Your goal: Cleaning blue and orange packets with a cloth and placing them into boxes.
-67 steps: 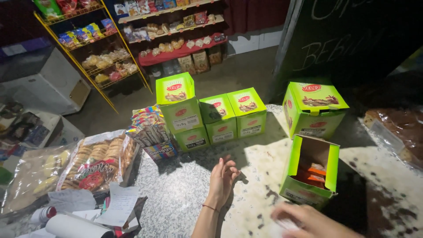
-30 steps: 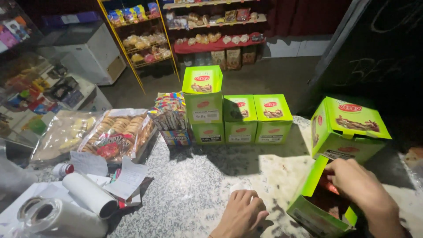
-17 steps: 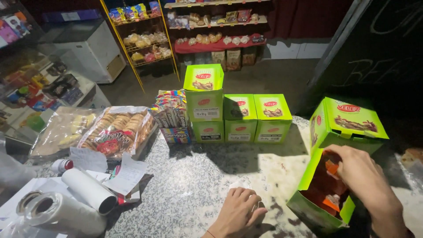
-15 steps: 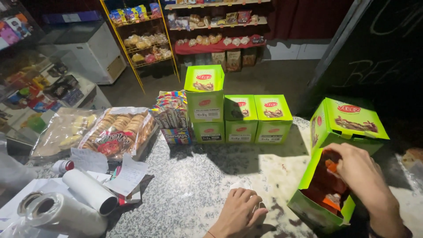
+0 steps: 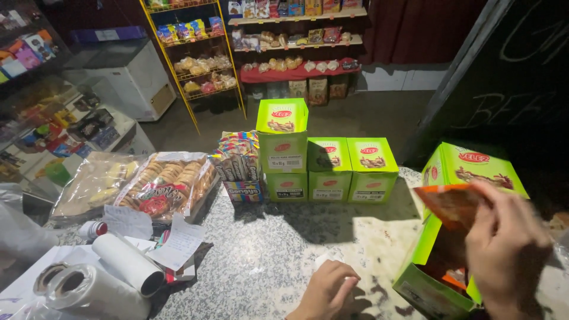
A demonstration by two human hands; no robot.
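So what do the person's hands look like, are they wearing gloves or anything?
No gloves. Both the left hand and the right hand are bare, with no rings showing on the fingers that can be seen. No sleeve reaches either wrist in this view, and no watch shows. The light is dim and the wrists are cut off at the picture's bottom edge, so a bracelet cannot be ruled out.

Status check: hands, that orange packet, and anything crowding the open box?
Right hand grips orange packet above open green box. Left hand closed, resting on stone counter. Shut green box right behind the open one.
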